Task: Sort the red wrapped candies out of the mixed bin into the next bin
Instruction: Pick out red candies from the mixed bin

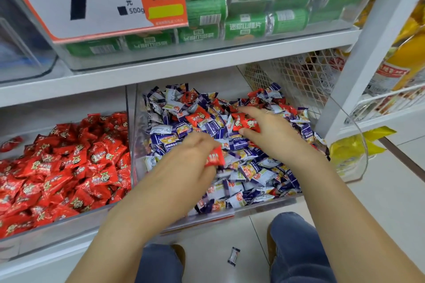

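Picking is under way: the left hand [195,156] pinches one red wrapped candy [215,156] over the middle of the mixed bin [264,204], while the right hand [262,126], fingers curled, grips a red pair [247,123] nearer the bin's back edge. Next, I judge, both loads go left over the clear divider into the red-candy bin [69,220], where a full heap lies; more reds sit by the back right corner

Bare forearms, no sleeves; blue jeans [296,248]; thin ring [268,111] on right grip [264,128].
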Action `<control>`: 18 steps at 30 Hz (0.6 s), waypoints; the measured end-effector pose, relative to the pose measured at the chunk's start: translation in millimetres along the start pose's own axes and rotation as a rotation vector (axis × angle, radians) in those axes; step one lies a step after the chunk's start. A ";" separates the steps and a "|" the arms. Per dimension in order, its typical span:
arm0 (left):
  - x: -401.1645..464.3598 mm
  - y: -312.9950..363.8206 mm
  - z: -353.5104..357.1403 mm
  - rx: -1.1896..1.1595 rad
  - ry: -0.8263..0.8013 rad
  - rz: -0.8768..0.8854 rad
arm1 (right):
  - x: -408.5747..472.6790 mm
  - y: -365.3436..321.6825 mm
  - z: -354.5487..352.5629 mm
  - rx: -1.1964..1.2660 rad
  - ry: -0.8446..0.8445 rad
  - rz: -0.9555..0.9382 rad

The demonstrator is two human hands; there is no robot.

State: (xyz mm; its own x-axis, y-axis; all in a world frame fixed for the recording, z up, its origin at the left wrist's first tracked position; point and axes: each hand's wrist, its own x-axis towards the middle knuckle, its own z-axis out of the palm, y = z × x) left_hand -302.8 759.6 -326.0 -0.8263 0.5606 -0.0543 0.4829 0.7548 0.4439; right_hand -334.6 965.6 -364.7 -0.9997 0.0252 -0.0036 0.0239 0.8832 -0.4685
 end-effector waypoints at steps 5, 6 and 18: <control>23.0 -3.0 -15.6 0.065 0.379 -0.216 | 1.8 -6.1 6.1 -0.077 0.005 -0.042; 29.9 -5.1 -14.1 0.125 0.353 -0.247 | 0.8 -6.4 6.4 -0.069 0.014 -0.051; 71.7 -10.4 16.1 0.452 0.236 -0.277 | -18.2 31.1 -45.6 0.143 0.429 0.103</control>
State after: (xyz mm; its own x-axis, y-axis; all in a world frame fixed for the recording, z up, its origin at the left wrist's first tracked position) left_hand -362.4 797.5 -348.9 -0.9568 0.2695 0.1094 0.2725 0.9621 0.0130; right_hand -315.3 1013.9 -338.8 -0.8975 0.3277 0.2952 0.0915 0.7932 -0.6021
